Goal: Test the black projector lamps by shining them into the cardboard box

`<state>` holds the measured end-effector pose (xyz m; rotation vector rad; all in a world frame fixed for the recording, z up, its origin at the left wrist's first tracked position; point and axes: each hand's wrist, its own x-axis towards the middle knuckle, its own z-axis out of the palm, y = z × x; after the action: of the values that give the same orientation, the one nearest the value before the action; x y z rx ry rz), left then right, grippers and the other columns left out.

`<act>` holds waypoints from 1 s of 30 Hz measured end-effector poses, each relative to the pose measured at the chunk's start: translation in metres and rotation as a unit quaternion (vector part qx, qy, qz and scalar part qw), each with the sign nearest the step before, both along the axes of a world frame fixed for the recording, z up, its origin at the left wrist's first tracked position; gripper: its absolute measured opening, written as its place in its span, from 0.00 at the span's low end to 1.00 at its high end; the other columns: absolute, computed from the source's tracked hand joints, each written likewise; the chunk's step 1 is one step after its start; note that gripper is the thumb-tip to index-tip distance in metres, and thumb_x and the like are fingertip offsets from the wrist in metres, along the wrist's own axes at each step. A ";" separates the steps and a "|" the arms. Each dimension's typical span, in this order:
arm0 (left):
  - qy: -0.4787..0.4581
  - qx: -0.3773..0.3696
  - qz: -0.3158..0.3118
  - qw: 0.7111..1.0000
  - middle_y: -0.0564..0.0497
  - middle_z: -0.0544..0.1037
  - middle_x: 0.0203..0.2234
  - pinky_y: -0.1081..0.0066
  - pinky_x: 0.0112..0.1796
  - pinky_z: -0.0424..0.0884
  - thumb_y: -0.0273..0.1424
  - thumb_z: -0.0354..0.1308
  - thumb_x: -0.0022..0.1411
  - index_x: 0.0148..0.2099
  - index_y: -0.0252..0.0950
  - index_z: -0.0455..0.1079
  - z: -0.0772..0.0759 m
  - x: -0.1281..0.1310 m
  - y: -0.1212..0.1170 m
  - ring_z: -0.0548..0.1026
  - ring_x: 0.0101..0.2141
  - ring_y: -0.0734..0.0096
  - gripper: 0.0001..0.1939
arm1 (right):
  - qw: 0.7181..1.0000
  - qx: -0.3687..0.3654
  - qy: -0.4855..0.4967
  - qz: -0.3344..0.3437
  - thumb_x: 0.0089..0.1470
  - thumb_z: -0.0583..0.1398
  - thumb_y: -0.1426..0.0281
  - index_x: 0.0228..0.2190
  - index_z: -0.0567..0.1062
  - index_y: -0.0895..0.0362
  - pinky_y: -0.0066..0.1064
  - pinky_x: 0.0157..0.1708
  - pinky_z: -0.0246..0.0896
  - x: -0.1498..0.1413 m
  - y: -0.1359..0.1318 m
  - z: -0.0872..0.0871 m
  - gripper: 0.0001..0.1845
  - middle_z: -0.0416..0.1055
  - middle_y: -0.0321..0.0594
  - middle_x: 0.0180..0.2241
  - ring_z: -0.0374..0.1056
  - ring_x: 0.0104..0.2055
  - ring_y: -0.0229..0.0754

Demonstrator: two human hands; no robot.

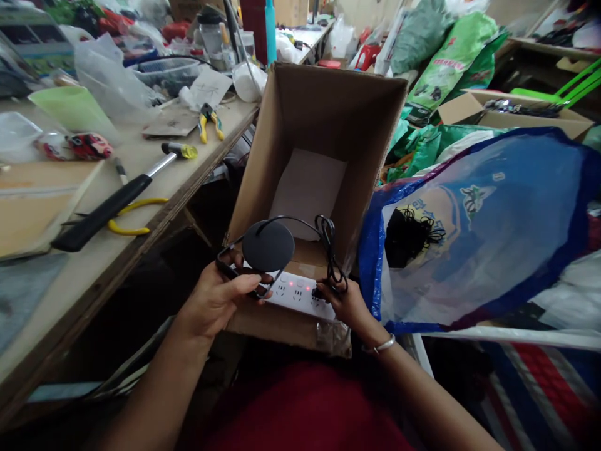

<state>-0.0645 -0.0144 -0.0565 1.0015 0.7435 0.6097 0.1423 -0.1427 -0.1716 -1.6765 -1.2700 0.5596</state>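
My left hand (216, 293) is closed around the thin frame of a black device with a round flat disc (268, 246), held just above the near edge of a cardboard box. A black cable (327, 241) runs from the device to a loose bundle over my right hand (342, 302). Closed fingers of that hand grip a black plug (317, 291) at the right end of a white power strip (297, 292), where red lights glow. Whether the plug is fully seated, I cannot tell.
Behind the strip, the open cardboard box (328, 106) has a pale sheet inside. The workbench (206, 160) on the left bears a hammer (126, 197) and yellow-handled pliers (210, 123). To the right, a large blue-edged bag (507, 232) contains bundled black cables (408, 238).
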 end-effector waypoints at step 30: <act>-0.094 -0.101 -0.063 0.988 0.52 0.79 0.29 0.65 0.33 0.72 0.21 0.65 0.43 0.40 0.41 0.73 -0.054 0.021 0.005 0.77 0.33 0.62 0.19 | 0.999 0.026 -0.030 -0.002 0.57 0.56 0.70 0.27 0.72 0.57 0.28 0.30 0.61 -0.021 -0.009 -0.016 0.09 0.68 0.41 0.28 0.65 0.29 0.40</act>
<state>-0.0432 -0.0096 -0.1105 0.7855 0.5578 0.5006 0.1217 -0.1517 -0.1874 -1.6639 -1.3122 0.4737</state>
